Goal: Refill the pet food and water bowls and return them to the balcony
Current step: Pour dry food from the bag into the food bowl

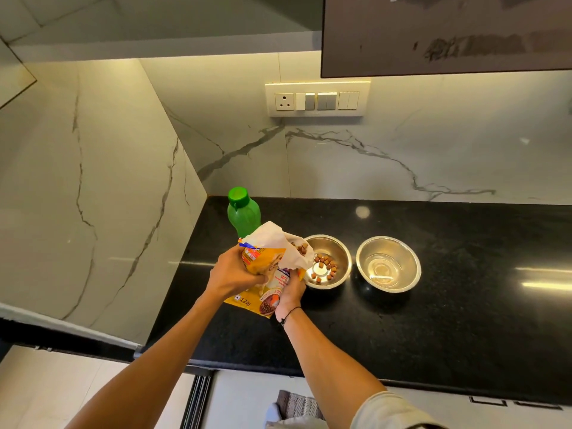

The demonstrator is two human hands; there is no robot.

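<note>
A yellow pet food bag is tilted to the right over a steel bowl, its open white mouth at the bowl's left rim. Brown kibble lies in that bowl, and more sits in the bag's mouth. My left hand grips the bag's upper left side. My right hand holds the bag from below on its right. A second steel bowl stands just right of the first with no kibble in it. A green bottle with its cap on stands behind the bag.
The black stone counter runs right from a marble corner wall. A switch panel is on the backsplash, and a dark cabinet hangs overhead. The counter's front edge lies below my forearms.
</note>
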